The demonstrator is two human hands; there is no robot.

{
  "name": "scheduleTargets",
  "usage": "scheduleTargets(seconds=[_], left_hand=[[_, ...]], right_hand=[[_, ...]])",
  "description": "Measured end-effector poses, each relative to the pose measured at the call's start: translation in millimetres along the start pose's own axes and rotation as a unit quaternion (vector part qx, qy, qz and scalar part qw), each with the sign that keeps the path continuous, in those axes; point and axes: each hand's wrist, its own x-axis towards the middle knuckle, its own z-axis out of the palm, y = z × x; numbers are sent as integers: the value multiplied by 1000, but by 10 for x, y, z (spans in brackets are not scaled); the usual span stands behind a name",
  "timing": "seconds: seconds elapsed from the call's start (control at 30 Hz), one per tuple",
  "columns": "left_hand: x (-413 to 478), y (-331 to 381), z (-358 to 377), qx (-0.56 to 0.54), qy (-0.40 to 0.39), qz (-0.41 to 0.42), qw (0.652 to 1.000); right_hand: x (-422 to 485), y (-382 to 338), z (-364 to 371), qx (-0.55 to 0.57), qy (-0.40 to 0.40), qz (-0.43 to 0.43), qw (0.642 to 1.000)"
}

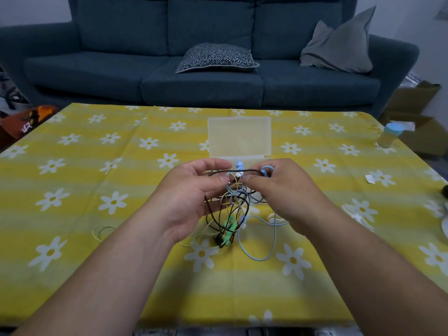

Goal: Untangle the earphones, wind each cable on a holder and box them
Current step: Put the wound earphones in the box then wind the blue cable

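Observation:
A tangle of earphone cables (234, 202) in black, yellow and light blue hangs between my two hands above the table. My left hand (191, 195) pinches the knot from the left. From the right, my right hand (281, 190) pinches it, with a blue loop over its fingers. A green holder (230, 230) and a black plug (219, 240) dangle at the bottom of the tangle. A blue cable loop (257, 248) and a yellow cable loop (101, 232) trail on the cloth. The clear plastic box (238, 137) stands open just behind my hands.
The table (97, 166) wears a yellow cloth with white daisies. A blue-capped bottle (389, 135) stands at the right edge, a small white paper scrap (370, 178) nearby. A white object (443, 226) sits at the far right. A blue sofa (206, 76) with cushions lies beyond.

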Motion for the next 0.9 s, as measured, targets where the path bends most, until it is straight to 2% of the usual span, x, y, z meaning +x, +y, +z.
scheduleTargets(seconds=[0.5, 0.7, 0.9], left_hand=[[-3, -9, 21, 39, 14, 17, 999], [-10, 5, 14, 24, 20, 10, 999], [-2, -26, 23, 55, 22, 16, 998]], right_hand=[[17, 12, -17, 121, 13, 10, 993], [18, 30, -8, 117, 19, 8, 993], [-19, -47, -7, 51, 6, -37, 998]])
